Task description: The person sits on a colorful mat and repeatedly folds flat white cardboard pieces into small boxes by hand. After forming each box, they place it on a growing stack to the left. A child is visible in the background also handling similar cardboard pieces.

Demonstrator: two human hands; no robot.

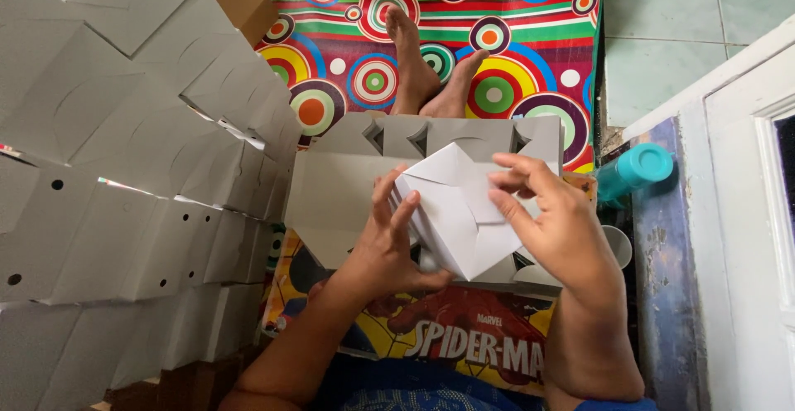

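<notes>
Far left: stack of folded grey-white cardboard boxes [124, 171], some with small punched holes, piled in overlapping rows and cut off at the left and top edges.
Left hand [389, 245]: fingers spread against the left face of the white folded cardboard box [455, 212], thumb hooked under its near corner; grasping, not clenched.
Box position: held up between both hands, centre of view, above a flat grey cardboard blank with cut notches [348, 179] lying underneath.
Right hand [551, 220]: fingertips pinching the top right flap, palm cupping the right side.
Step in hand: closing flaps being tucked together, by the look of it; next move likely calls for pressing the pointed flap flat into its slot.
Far right: teal plastic bottle [633, 171] lying by a blue sill.
Beyond: bare feet [431, 79] on a colourful circle-patterned mat [530, 13].
Hidden: box underside and flap locks; printed cushion below partly covered.
</notes>
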